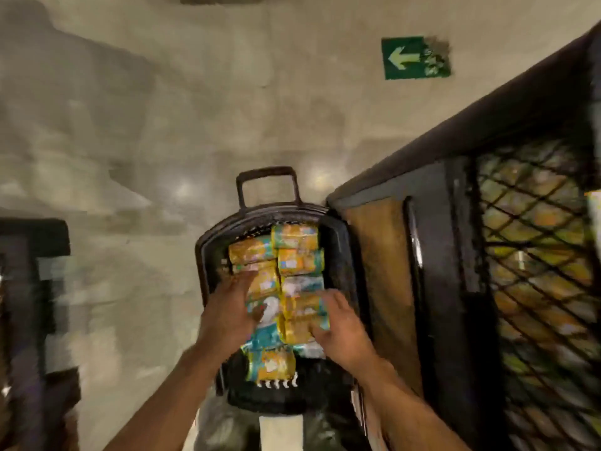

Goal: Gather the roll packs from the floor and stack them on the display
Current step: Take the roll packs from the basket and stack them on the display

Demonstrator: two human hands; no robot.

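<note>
Several yellow and teal roll packs (294, 255) lie packed in a black basket (208, 242) with a pull handle, standing on the floor below me. My left hand (227, 307) lies against the left side of a cluster of packs (299, 312) and my right hand (341, 327) against its right side, fingers spread over the wrappers. One more pack (271, 364) sits at the near end of the basket. The picture is blurred, so the exact grip is unclear.
A dark display unit (455, 288) with a diamond wire mesh side (536, 255) stands right of the basket, packs showing behind the mesh. A dark fixture (29, 288) stands at the left. Grey floor with a green arrow sign (413, 56) lies beyond.
</note>
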